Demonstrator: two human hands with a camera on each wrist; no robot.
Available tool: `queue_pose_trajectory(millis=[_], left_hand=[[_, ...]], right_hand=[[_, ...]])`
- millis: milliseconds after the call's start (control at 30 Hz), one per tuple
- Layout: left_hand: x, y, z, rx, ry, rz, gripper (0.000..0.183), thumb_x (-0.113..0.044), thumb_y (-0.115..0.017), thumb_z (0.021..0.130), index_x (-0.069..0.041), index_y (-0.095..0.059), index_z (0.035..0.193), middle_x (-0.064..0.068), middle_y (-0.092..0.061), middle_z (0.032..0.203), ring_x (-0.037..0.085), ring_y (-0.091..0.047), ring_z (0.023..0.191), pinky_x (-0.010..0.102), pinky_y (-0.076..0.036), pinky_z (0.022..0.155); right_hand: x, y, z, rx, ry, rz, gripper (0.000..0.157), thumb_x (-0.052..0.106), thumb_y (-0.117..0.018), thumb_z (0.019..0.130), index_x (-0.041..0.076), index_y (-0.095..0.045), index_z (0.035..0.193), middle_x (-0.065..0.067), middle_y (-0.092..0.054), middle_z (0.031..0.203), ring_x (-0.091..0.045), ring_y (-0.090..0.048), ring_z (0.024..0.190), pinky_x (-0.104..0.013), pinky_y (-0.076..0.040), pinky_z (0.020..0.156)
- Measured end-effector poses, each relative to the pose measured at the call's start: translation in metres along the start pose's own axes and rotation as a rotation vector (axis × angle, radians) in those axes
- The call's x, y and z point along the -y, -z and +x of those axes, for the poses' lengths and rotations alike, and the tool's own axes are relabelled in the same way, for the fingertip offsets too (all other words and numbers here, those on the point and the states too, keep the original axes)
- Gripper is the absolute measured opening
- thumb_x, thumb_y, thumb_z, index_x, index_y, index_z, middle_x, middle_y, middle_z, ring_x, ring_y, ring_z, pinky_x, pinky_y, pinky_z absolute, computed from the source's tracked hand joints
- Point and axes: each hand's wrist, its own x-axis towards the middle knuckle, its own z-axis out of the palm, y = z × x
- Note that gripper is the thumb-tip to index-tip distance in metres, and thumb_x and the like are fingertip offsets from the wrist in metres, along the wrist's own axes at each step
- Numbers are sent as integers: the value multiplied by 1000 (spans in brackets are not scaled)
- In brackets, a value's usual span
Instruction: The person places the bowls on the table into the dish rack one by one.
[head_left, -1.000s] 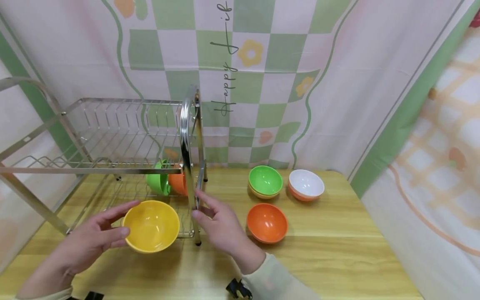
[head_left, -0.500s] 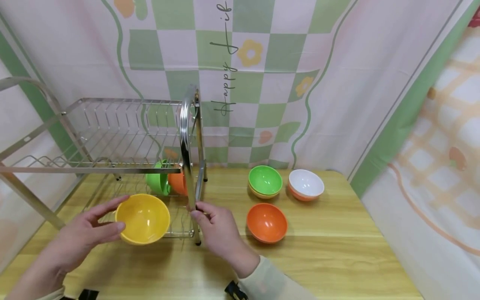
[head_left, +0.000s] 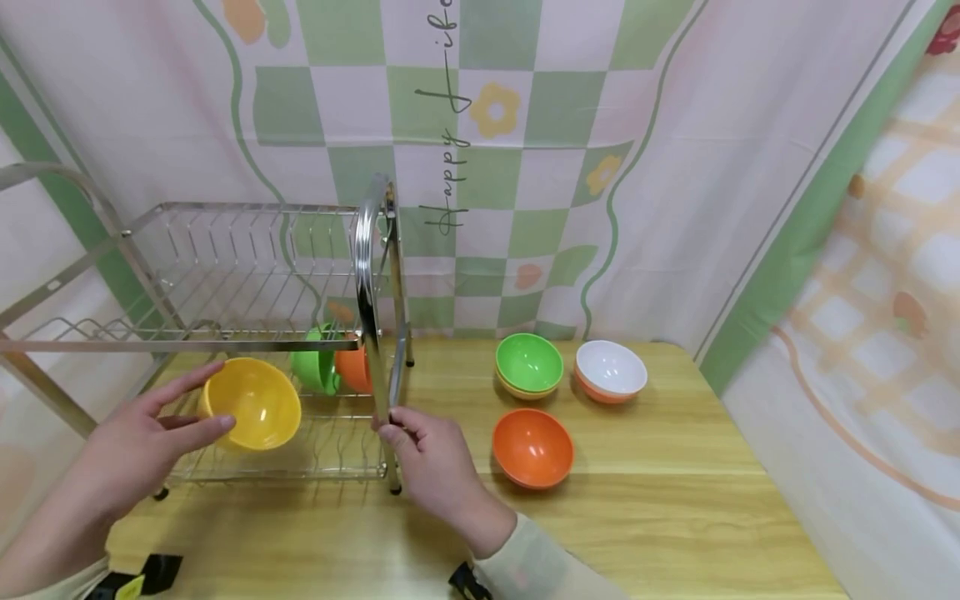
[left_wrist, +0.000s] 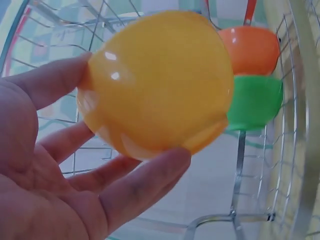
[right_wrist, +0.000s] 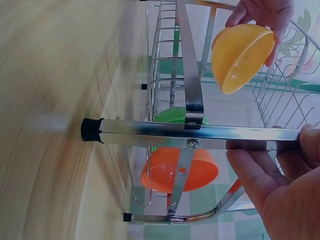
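Note:
My left hand (head_left: 142, 446) holds a yellow bowl (head_left: 258, 406) by its left side, thumb and fingers spread around it. The bowl is tilted, its inside facing the head camera, in front of the lower tier of a metal dish rack (head_left: 187, 343). In the left wrist view the yellow bowl (left_wrist: 160, 85) shows its rounded outside. My right hand (head_left: 442, 471) grips the rack's front right leg (right_wrist: 240, 136) between thumb and fingers. A green bowl (head_left: 315, 367) and an orange bowl (head_left: 354, 365) stand on edge on the lower tier, partly hidden by the upper shelf.
On the wooden table (head_left: 660, 517), right of the rack, a green bowl (head_left: 529, 363) sits in a yellow one. Beside it is a bowl with white inside and orange outside (head_left: 611, 371); an orange bowl (head_left: 532, 448) stands nearer. A patterned curtain (head_left: 487, 183) hangs behind.
My left hand has carried the yellow bowl leftward and up, towards the rack's lower tier, tilting it more. My right hand has closed its fingers around the rack leg.

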Motion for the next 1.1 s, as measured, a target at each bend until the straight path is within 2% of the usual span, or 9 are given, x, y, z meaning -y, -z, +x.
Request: queue_pose_trajectory(millis=[100,233,367,467,500,600,667,833,1100], left_hand=[[-3,2,4,-43,-10,92,85,-50,-68,92,-21,-26,159,38,-27,150,52,-54,117,61,-54,74],[-6,2,16,-79,-56,211,85,-51,-67,93,-9,-30,157,38,-30,148,55,-55,111,60,-53,72],[-5,-2,34,-119,-123,335,80,-45,-70,92,6,-40,147,39,-36,140,58,-48,113,71,-43,83],[-2,-5,46,-147,-133,403,76,-40,-72,91,11,-45,139,40,-40,135,60,-40,116,74,-34,91],[-1,-6,49,-152,-138,417,74,-39,-73,91,11,-47,137,41,-41,134,61,-38,117,75,-32,92],[0,-8,57,-154,-155,421,68,-36,-74,90,7,-50,138,41,-46,129,60,-42,113,74,-36,87],[-1,-9,63,-153,-191,409,68,-31,-76,89,1,-48,143,39,-47,132,60,-45,110,74,-38,84],[-3,-12,77,-156,-235,380,84,-23,-79,86,-13,-33,156,34,-38,145,61,-47,109,74,-40,83],[2,-14,90,-126,-197,413,76,-28,-78,86,-4,-42,148,37,-43,135,58,-52,103,69,-46,79]], right_hand=[[-1,0,0,-1,3,-3,16,19,-60,101,15,-75,105,9,-69,86,-8,-55,67,-25,-50,55],[-1,0,-1,0,2,-8,16,21,-60,101,16,-75,106,9,-68,84,-8,-53,65,-25,-49,53],[-3,0,-1,-3,4,-19,17,21,-59,101,16,-74,107,9,-69,87,-8,-54,66,-25,-50,54],[-3,-1,0,-9,20,-29,16,20,-60,101,16,-75,106,9,-71,92,-8,-58,71,-25,-53,60],[-4,-1,0,-10,23,-31,16,20,-60,101,16,-75,106,9,-71,92,-8,-58,72,-25,-53,60],[-3,-2,-1,-8,21,-34,16,21,-60,101,17,-75,106,10,-72,94,-8,-59,73,-25,-53,62],[-3,-2,-1,-4,11,-29,16,21,-60,101,17,-75,107,9,-71,90,-7,-56,69,-25,-52,58],[-3,-1,-1,-7,8,-16,17,22,-61,101,16,-75,108,1,-65,77,-7,-48,60,-23,-46,50],[-4,-2,-2,-27,-2,21,16,19,-63,100,14,-76,108,1,-65,76,-7,-49,59,-23,-45,46]])
